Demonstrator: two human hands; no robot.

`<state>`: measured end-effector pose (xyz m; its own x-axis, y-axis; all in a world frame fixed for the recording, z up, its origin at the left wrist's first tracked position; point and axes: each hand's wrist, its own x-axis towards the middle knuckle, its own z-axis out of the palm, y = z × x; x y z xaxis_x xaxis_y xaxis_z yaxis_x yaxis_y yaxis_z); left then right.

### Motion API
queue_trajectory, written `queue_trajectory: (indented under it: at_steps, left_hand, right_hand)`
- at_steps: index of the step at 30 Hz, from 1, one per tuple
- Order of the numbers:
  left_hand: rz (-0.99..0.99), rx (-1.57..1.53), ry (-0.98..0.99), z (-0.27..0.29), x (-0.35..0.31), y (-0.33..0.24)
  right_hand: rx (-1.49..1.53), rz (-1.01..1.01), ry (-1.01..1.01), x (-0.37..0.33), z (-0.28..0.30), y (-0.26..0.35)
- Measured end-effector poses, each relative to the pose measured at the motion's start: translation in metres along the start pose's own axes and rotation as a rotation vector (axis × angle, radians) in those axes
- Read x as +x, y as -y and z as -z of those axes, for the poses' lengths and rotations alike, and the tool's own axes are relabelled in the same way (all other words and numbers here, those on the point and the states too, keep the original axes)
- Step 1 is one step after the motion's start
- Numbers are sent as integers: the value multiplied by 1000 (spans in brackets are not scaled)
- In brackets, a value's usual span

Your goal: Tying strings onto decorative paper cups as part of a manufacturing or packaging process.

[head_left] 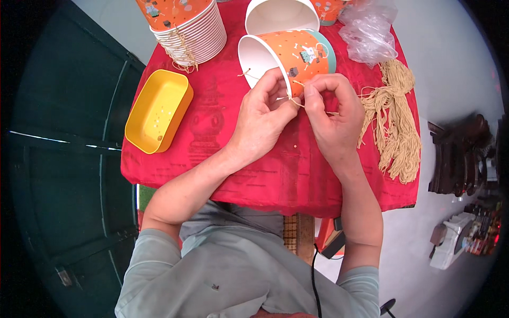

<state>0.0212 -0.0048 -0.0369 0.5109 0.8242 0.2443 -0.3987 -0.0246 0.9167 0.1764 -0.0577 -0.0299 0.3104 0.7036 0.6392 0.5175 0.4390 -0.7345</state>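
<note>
An orange paper bucket [297,50] with a white rim and a teal base lies on its side, its mouth turned to the left. At the near part of the rim, my left hand [259,117] is closed, fingers inside the mouth and thumb outside. My right hand [336,114] pinches a thin tan string [298,102] against the bucket's outer wall, close to the rim. One string end shows inside the mouth, while a short bit sticks out of the orange wall. The fingers hide part of the string's path.
A red cloth [207,177] covers the table. Stacked buckets [196,40] with tan strings stand at the far left, near a yellow plastic tub [151,119]. Another bucket [281,16] lies behind mine. A clear plastic bag [369,34] and a bundle of tan strings [398,127] lie at right.
</note>
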Motion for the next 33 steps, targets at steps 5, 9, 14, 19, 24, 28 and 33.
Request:
queue_trajectory:
  at_steps: [5, 9, 14, 19, 24, 28, 33]
  left_hand:
    - [-7, -24, 7, -1, 1, 1]
    - [1, 5, 15, 1, 2, -1]
    - [12, 26, 60, 5, 3, -3]
    - [107, -23, 149, 19, 6, -20]
    - [134, 86, 68, 19, 10, -10]
    - [74, 41, 84, 20, 8, -5]
    - [41, 28, 26, 16, 9, -2]
  right_hand:
    - [-33, 42, 13, 2, 1, -1]
    - [-49, 50, 15, 2, 1, -1]
    - [-86, 83, 14, 5, 2, 0]
    - [-124, 57, 32, 4, 5, 1]
    - [-139, 65, 51, 5, 5, 4]
    - [-156, 76, 55, 5, 4, 2]
    - [-148, 92, 58, 7, 4, 0]
